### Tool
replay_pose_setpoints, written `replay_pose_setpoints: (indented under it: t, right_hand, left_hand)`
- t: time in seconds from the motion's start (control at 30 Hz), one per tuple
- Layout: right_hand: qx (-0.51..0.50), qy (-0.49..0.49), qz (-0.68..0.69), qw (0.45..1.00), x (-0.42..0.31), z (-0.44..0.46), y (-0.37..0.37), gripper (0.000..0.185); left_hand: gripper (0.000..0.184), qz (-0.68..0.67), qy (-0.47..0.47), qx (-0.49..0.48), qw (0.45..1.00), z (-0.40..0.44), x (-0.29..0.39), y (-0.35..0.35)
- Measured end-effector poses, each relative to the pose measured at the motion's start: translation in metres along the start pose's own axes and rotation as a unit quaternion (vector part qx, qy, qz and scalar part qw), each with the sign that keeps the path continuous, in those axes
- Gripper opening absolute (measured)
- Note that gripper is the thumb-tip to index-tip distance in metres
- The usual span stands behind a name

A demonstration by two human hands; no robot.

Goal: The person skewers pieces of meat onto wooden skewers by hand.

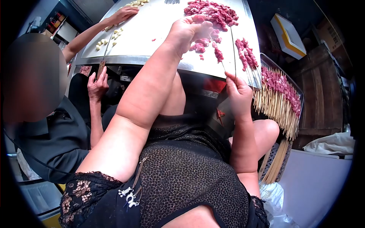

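My right hand (239, 91) is closed on the lower end of a thin skewer (223, 65) near the table's front edge. Chunks of raw red meat (218, 53) are threaded on its upper part, which points away from me. My left hand (190, 30) is over the table, by the big pile of raw meat pieces (220, 15). Its fingers are blurred, so whether they hold a piece is unclear. Loose meat pieces (199, 46) lie just below that hand. Several finished meat skewers (246, 55) rest on the table to the right.
A metal tray (302, 99) of many meat skewers stands right of the white table (152, 47). Bare sticks (275, 163) lie below it. At left, a co-worker's hand (98, 85) holds a knife's wooden handle (101, 68); the other hand (123, 15) is near pale chunks (102, 43).
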State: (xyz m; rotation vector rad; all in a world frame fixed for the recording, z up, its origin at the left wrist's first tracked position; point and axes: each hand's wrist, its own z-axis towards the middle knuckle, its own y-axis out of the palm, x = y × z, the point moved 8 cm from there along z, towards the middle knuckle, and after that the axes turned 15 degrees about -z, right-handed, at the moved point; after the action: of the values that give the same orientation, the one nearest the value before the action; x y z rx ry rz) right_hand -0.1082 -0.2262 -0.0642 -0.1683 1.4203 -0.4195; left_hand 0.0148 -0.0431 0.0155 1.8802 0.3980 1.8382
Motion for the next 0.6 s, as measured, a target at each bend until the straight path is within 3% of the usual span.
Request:
replay_pose_setpoints:
  t: [0.17,0.37,0.43,0.6]
  right_hand:
    - [0.027,-0.035,-0.020,0.999,-0.007,-0.001,0.003,0.021]
    - [0.005,0.022,0.046,0.999,0.001,-0.001,0.007,0.020]
    - [0.009,0.009,0.060,0.998,-0.002,0.000,0.006,0.020]
    - [0.016,0.010,0.053,0.998,-0.001,0.001,0.004,0.020]
  left_hand:
    - [0.028,-0.001,0.002,-0.004,1.000,-0.002,-0.003,0.005]
    - [0.027,0.010,-0.010,-0.020,1.000,0.002,-0.010,0.005]
    - [0.025,-0.020,-0.002,-0.058,0.998,0.003,-0.010,0.007]
    - [0.025,-0.079,-0.021,-0.048,0.995,0.005,-0.013,0.006]
